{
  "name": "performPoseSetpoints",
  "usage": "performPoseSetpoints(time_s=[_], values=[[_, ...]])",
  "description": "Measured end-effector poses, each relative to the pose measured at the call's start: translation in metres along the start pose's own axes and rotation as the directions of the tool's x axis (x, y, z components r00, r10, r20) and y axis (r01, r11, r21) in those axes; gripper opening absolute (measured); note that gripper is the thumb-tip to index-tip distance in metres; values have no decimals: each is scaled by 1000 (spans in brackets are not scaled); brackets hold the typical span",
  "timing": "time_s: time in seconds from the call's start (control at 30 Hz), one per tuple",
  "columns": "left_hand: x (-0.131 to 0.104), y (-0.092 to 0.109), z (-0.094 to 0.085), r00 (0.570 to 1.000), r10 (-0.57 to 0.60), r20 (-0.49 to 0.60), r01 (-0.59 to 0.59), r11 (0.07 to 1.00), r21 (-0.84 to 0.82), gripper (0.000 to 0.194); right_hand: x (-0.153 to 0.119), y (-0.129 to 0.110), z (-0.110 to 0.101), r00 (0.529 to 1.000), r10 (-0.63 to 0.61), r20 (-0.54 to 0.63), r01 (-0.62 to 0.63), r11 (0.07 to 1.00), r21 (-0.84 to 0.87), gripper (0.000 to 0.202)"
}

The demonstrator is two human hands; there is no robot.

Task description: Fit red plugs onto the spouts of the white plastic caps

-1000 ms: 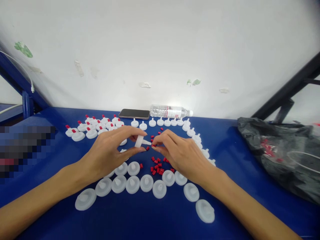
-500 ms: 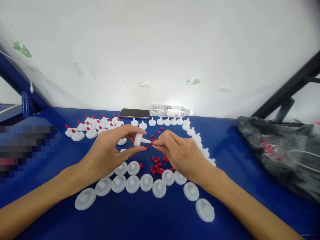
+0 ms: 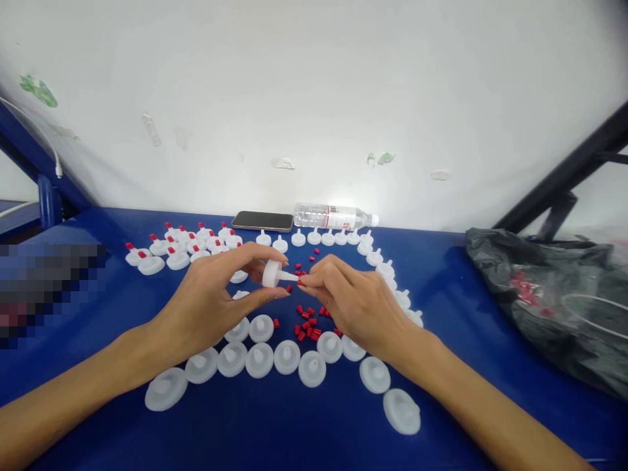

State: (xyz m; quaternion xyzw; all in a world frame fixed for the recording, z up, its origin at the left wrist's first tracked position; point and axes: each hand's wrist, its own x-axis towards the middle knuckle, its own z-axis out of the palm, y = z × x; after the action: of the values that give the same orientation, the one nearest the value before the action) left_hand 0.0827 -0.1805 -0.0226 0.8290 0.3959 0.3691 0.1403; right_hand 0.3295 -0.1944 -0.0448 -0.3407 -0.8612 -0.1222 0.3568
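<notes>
My left hand [image 3: 216,294] grips a white nozzle cap [image 3: 271,274] on its side, its narrow spout pointing right. At the spout's tip, my right hand [image 3: 350,294] pinches a small red tip cap [image 3: 301,281], mostly covered by the fingers. Below and between the hands lie several loose red tip caps [image 3: 307,324] on the blue table. White nozzle caps without red tips stand in a curved row in front [image 3: 287,357] and along the right and back. To the left, a cluster of white nozzle caps [image 3: 178,259] carries red tips.
A phone [image 3: 262,221] and a clear plastic bottle [image 3: 333,216] lie against the wall at the back of the blue table [image 3: 265,425]. On the right sits a black plastic bag [image 3: 500,288] with red pieces inside. A blurred dark patch covers the left edge.
Both hands hold nearly the same pose, with the spout still meeting the right fingertips. The view has shifted very slightly.
</notes>
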Motion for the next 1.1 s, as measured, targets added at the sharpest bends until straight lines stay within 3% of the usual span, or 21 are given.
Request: performPoseSetpoints(time_s=[0.47, 0.73, 0.87, 1.1], values=[[1, 6, 2, 998, -52, 41, 56, 993, -101, 39, 0, -1, -2, 1000, -10, -9, 9, 1000, -19, 34], [1, 4, 1, 998, -57, -1, 57, 996, -70, 39, 1, -2, -4, 998, 27, -58, -26, 1000, 17, 28], [1, 0, 3, 996, -83, 20, 84, 994, -74, 42, -1, -2, -4, 998, 42, -40, -38, 996, 85, 18], [-1, 1, 1, 996, -86, 17, 87, 993, -76, 41, -4, 0, -5, 998, 56, 5, -56, 981, 184, 20]])
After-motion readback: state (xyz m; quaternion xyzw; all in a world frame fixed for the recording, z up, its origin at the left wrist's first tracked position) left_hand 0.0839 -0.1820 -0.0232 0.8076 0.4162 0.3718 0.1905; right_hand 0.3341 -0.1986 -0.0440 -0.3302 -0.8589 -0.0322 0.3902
